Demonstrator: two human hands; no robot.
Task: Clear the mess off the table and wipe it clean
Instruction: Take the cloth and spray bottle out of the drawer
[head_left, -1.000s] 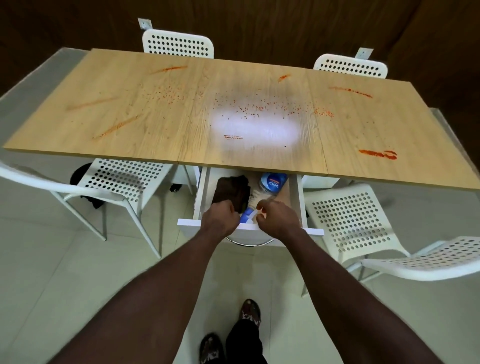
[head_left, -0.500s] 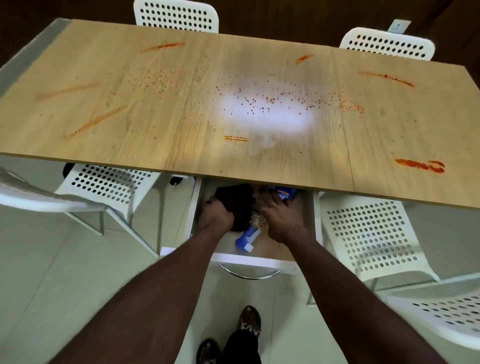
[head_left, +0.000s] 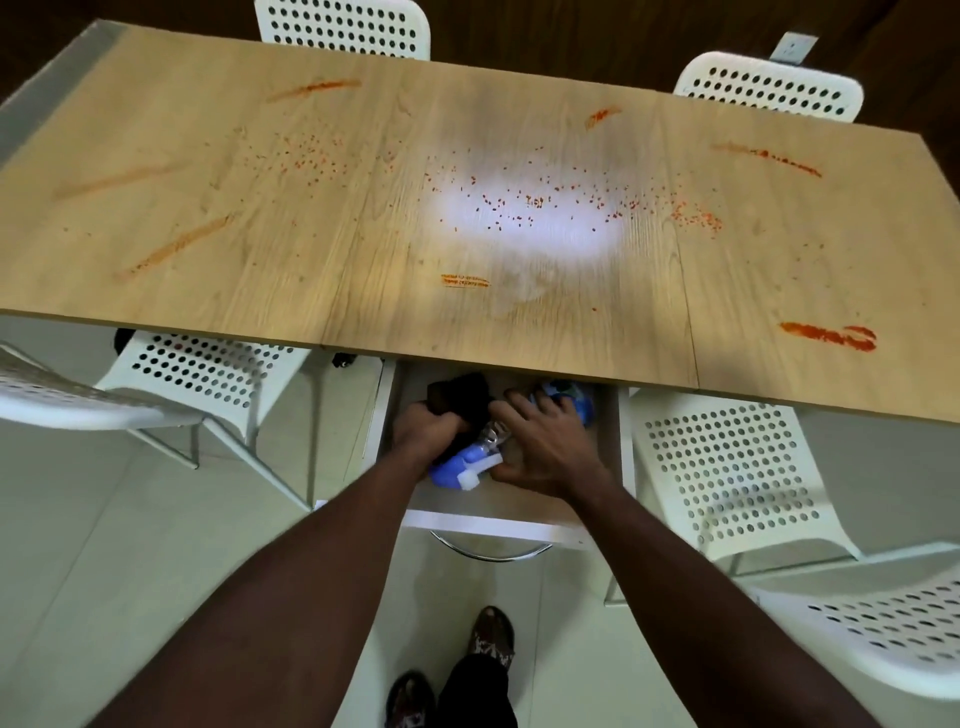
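Your left hand is clenched around the dark cloth inside the open drawer under the smeared table. To its right, your right hand rests spread, fingers apart, over the spray bottle lying in that drawer.

Beyond both hands, a light wooden table carries orange-red smears and scattered specks. Under its near edge, an open white drawer holds a dark cloth under the left hand and a blue-nozzled spray bottle under the right hand.
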